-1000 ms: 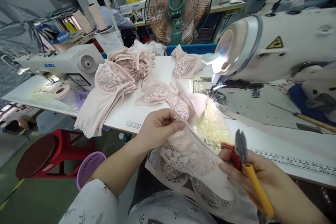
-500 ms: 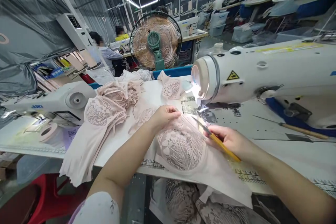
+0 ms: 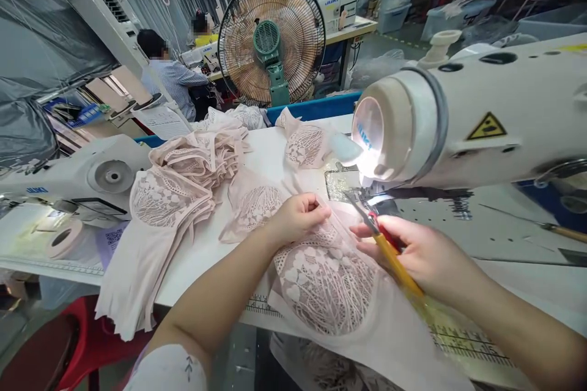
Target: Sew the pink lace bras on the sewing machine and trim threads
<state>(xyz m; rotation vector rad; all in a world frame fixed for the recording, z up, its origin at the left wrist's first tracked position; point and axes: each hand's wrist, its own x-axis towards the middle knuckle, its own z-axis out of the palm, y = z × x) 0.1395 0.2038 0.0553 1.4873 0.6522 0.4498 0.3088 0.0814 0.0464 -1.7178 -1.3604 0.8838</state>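
Left hand (image 3: 300, 218): thumb and fingers pinched closed on the upper edge of a lace bra (image 3: 328, 284). Right hand (image 3: 419, 250): curled around yellow- and red-handled snips (image 3: 393, 259), blades pointing up-left. Bra pale pink, floral lace cup facing up, plain wing spread rightward; lies over table edge (image 3: 257, 316), before the sewing machine (image 3: 458, 122).

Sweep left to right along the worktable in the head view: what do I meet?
Pale roll → stack of pink lace pieces → left hand → right hand holding red-and-yellow snips → wooden-handled tool.
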